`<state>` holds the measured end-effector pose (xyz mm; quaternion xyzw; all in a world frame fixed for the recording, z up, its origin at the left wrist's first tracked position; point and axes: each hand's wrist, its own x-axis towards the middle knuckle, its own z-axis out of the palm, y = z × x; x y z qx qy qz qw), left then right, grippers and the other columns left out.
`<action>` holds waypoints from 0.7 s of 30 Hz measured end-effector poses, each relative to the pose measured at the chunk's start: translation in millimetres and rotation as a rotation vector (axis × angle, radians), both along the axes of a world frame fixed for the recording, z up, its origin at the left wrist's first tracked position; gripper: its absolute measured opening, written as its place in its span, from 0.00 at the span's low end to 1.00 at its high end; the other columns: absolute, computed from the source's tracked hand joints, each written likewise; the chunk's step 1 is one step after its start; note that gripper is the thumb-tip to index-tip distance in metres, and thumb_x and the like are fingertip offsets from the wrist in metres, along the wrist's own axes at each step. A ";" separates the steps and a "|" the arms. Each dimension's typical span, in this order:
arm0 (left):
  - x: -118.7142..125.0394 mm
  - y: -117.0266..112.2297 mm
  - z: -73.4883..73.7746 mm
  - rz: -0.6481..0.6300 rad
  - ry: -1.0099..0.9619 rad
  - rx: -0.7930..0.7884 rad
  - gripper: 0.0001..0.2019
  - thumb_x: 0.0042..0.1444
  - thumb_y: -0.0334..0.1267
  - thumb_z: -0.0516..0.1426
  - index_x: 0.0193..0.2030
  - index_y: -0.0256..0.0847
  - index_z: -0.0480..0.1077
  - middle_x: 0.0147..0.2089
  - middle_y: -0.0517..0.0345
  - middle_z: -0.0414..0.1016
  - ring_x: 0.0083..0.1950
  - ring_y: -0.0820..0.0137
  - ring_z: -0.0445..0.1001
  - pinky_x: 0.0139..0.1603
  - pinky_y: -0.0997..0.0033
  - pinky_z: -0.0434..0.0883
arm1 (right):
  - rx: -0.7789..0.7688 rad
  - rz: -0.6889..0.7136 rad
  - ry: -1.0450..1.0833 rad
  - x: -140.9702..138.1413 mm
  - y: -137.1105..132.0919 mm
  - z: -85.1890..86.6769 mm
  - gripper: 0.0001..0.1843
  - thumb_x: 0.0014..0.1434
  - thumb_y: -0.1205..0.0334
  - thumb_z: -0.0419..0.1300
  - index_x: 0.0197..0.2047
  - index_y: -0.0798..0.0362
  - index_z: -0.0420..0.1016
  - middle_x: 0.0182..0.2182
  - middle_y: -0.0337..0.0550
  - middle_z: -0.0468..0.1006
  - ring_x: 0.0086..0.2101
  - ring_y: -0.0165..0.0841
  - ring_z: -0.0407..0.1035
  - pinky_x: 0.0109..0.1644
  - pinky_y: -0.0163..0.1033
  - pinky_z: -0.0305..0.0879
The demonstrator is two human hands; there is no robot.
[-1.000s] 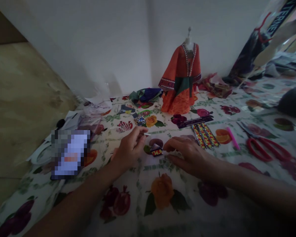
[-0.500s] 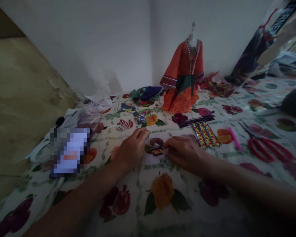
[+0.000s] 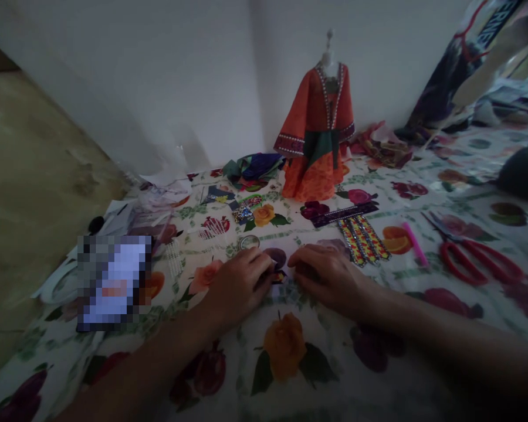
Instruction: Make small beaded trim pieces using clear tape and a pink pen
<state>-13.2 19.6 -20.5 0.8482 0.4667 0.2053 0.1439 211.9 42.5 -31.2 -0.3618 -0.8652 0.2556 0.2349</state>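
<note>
Low over the flowered tablecloth, my left hand (image 3: 246, 278) is closed, its fingertips at the left end of a short piece of patterned trim (image 3: 280, 277) in red, yellow and black. My right hand (image 3: 323, 269) is just right of the trim, fingers curled and thumb side in. Whether something thin is pinched there is hidden. A small round ring (image 3: 249, 242) lies right behind my left fingers. Beyond my right hand are several strips of the same yellow-and-red trim (image 3: 363, 240) and a dark purple band (image 3: 345, 214).
Red-handled scissors (image 3: 479, 261) and a pink stick (image 3: 415, 245) lie at right. A phone (image 3: 123, 284) is at left beside a white roll (image 3: 59, 281). An orange dress on a small stand (image 3: 319, 135) is at the back, near folded cloth (image 3: 255, 167). Another person's arm (image 3: 484, 79) shows upper right.
My left hand has come down and toward me onto the trim, uncovering the ring behind it. My right hand stays close by. The whole view has shifted slightly.
</note>
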 end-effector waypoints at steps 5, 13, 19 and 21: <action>6.7 -5.7 7.3 0.044 -0.163 -0.050 0.03 0.63 0.33 0.55 0.37 0.41 0.67 0.35 0.60 0.71 0.33 0.72 0.71 0.32 0.74 0.67 | -0.097 -0.042 0.080 -0.6 -3.8 6.4 0.12 0.60 0.68 0.60 0.48 0.54 0.72 0.39 0.43 0.76 0.37 0.34 0.70 0.39 0.39 0.62; 21.3 -20.4 23.2 0.224 -0.737 -0.471 0.04 0.62 0.36 0.56 0.36 0.40 0.66 0.30 0.62 0.70 0.31 0.73 0.71 0.33 0.73 0.68 | -0.448 0.004 0.340 -2.7 -7.4 17.3 0.06 0.65 0.61 0.57 0.37 0.52 0.72 0.27 0.37 0.71 0.29 0.30 0.64 0.31 0.35 0.60; 27.0 -27.6 19.3 0.194 -0.773 -0.554 0.08 0.56 0.39 0.60 0.38 0.40 0.66 0.34 0.60 0.71 0.29 0.74 0.71 0.29 0.75 0.67 | -0.367 -0.055 0.289 -0.3 -11.9 17.6 0.12 0.67 0.53 0.55 0.34 0.48 0.72 0.27 0.39 0.72 0.29 0.33 0.66 0.30 0.38 0.62; 25.0 -28.3 18.6 0.155 -0.777 -0.592 0.12 0.55 0.41 0.62 0.41 0.40 0.67 0.33 0.60 0.71 0.30 0.73 0.71 0.29 0.75 0.66 | -0.272 -0.061 0.216 0.3 -15.2 16.5 0.11 0.66 0.53 0.55 0.35 0.47 0.73 0.30 0.41 0.76 0.32 0.37 0.70 0.33 0.40 0.66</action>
